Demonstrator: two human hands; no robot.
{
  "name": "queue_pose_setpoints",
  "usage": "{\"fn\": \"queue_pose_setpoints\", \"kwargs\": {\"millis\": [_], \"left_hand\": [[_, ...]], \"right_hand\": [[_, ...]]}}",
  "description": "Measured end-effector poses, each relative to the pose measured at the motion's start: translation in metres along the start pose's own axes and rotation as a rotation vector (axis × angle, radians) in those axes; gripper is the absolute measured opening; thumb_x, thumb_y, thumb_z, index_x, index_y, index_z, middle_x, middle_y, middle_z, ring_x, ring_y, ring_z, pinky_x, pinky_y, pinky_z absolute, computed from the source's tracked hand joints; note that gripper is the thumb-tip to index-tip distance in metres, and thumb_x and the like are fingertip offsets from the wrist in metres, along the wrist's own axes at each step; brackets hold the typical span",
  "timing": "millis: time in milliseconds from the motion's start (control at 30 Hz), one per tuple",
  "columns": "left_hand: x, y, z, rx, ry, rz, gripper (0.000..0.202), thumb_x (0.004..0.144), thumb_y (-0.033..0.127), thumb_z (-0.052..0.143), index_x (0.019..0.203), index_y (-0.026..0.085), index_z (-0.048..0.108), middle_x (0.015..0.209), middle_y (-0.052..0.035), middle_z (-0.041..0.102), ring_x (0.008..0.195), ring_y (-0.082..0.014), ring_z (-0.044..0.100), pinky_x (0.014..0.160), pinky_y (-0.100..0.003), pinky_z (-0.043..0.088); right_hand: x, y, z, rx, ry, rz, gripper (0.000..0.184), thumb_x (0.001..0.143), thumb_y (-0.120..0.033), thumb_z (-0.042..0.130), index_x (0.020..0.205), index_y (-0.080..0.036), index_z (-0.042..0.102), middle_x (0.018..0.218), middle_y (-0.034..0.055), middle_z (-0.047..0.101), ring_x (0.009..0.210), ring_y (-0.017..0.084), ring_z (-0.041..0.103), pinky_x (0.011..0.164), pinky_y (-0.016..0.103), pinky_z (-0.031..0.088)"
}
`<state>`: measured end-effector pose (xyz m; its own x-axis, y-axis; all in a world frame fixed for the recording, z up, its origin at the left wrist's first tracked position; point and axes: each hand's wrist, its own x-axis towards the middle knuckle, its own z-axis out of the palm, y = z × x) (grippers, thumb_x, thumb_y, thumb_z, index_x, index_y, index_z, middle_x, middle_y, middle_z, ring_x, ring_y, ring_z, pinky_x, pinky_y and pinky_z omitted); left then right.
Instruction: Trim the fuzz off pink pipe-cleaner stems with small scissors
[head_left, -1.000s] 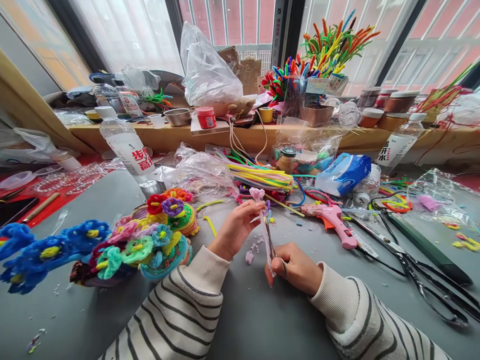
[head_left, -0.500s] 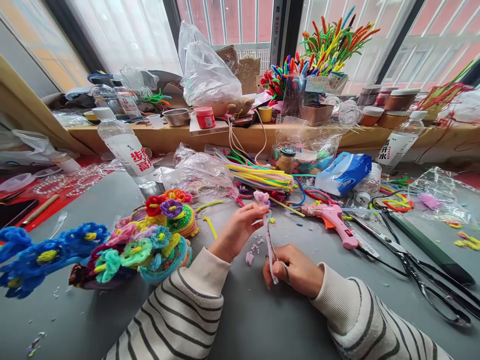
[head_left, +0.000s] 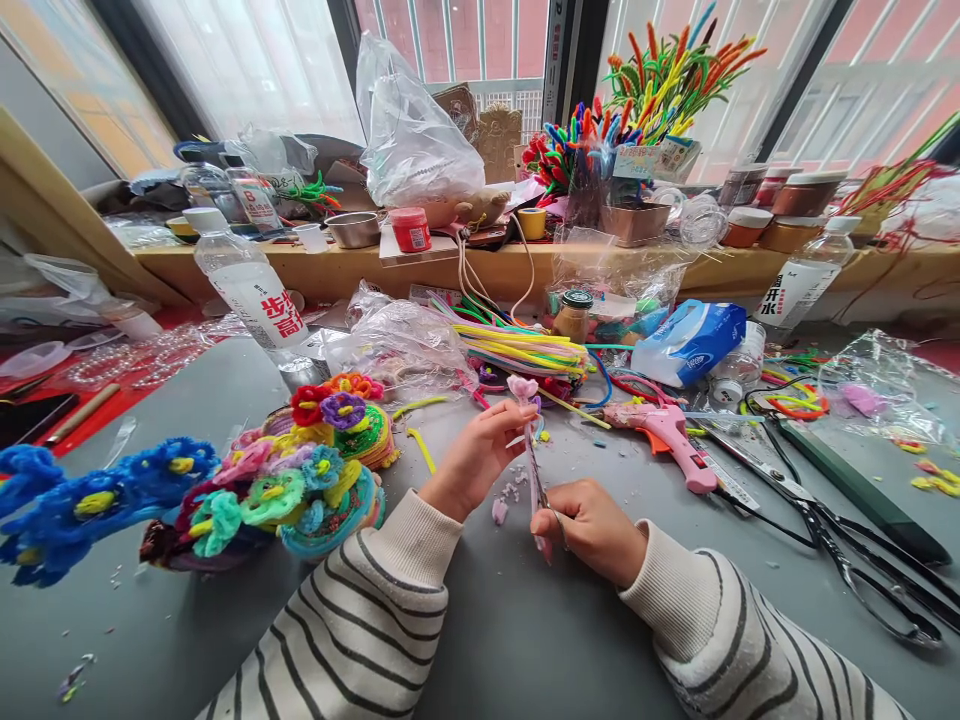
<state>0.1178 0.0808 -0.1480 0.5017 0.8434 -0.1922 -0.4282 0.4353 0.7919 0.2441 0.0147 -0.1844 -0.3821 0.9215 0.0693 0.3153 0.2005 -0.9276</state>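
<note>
My left hand (head_left: 474, 455) pinches a pale pink pipe-cleaner flower (head_left: 523, 388) just below its bloom, holding it upright over the grey table (head_left: 480, 620). My right hand (head_left: 592, 528) is closed round small scissors (head_left: 541, 490), whose blades lie along the flower's stem. Small pink fuzz scraps (head_left: 500, 512) lie on the table under my hands. Both sleeves are striped white and grey.
A heap of finished pipe-cleaner flowers (head_left: 315, 470) and blue ones (head_left: 90, 500) lies at left. A pink glue gun (head_left: 667, 435), large black scissors (head_left: 847, 550), loose pipe cleaners (head_left: 525, 350), a tissue pack (head_left: 686, 340) and bottles (head_left: 247, 285) crowd the back.
My right hand with the scissors has shifted slightly up and toward the stem. The flower has stayed nearly where it was in my left hand.
</note>
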Motion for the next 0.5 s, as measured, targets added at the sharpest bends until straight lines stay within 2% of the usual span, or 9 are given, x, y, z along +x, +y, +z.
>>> {"fn": "queue_pose_setpoints", "kwargs": {"millis": [200, 300, 400, 500], "left_hand": [[0.0005, 0.0016, 0.0006, -0.057, 0.066, -0.003, 0.01, 0.062, 0.015, 0.062, 0.063, 0.014, 0.052, 0.07, 0.0019, 0.052, 0.063, -0.0061, 0.047, 0.062, -0.02, 0.037], [-0.0002, 0.0037, 0.0017, -0.103, 0.06, 0.001, 0.009, 0.062, 0.013, 0.061, 0.064, 0.014, 0.052, 0.069, 0.0019, 0.051, 0.062, -0.006, 0.046, 0.061, -0.02, 0.037], [-0.0014, 0.0053, 0.0028, -0.126, 0.054, 0.003, 0.009, 0.062, 0.013, 0.06, 0.064, 0.013, 0.052, 0.069, 0.0013, 0.051, 0.062, -0.0065, 0.046, 0.06, -0.02, 0.037], [-0.0024, 0.0055, 0.0038, -0.121, 0.043, 0.004, 0.008, 0.062, 0.014, 0.061, 0.064, 0.013, 0.052, 0.069, 0.0012, 0.051, 0.061, -0.0065, 0.046, 0.06, -0.02, 0.037]], "right_hand": [[0.0011, 0.0014, 0.0015, 0.03, 0.052, 0.032, 0.061, 0.067, -0.067, 0.041, 0.04, -0.014, 0.054, 0.038, 0.0005, 0.049, 0.04, 0.007, 0.041, 0.045, 0.02, 0.033], [0.0016, 0.0018, 0.0012, 0.036, 0.048, 0.053, 0.062, 0.066, -0.068, 0.04, 0.04, -0.014, 0.053, 0.037, 0.0001, 0.047, 0.039, 0.007, 0.039, 0.045, 0.02, 0.032], [0.0015, 0.0019, -0.0003, 0.03, -0.008, 0.039, 0.065, 0.069, -0.069, 0.034, 0.04, -0.014, 0.053, 0.038, 0.0007, 0.046, 0.039, 0.007, 0.039, 0.046, 0.021, 0.032], [0.0009, -0.0013, -0.0023, 0.03, -0.058, -0.031, 0.072, 0.069, -0.072, 0.022, 0.048, -0.012, 0.056, 0.047, 0.0031, 0.052, 0.046, 0.009, 0.044, 0.049, 0.022, 0.033]]}}
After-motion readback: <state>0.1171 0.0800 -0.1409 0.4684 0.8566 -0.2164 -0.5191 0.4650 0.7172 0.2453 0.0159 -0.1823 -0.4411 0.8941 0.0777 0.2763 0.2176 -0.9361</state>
